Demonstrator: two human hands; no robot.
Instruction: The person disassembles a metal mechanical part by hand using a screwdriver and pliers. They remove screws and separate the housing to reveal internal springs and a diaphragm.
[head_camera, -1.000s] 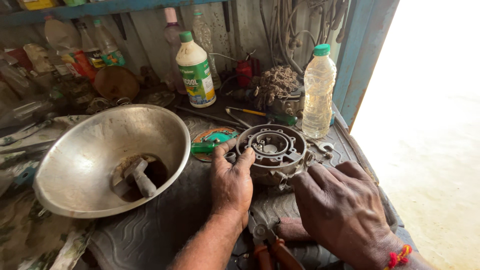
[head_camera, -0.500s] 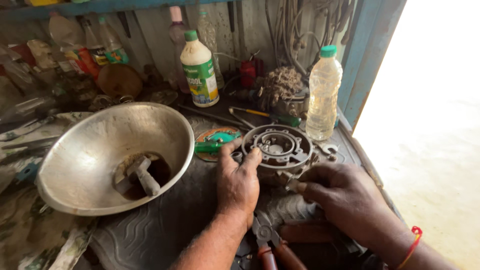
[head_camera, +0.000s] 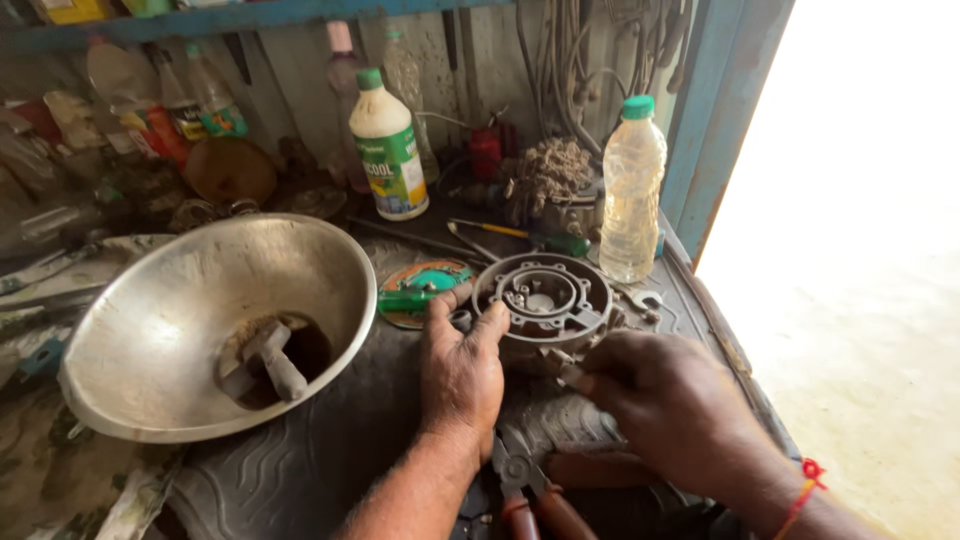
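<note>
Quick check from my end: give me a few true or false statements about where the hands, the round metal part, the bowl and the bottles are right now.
1. The left hand rests on the round metal housing. True.
2. The metal bowl is empty. False: a small tool lies in it.
3. The clear bottle has a green cap. True.
4. The right hand grips the pliers. False: they lie between the forearms; the right hand's fingers are at the housing's edge.
</note>
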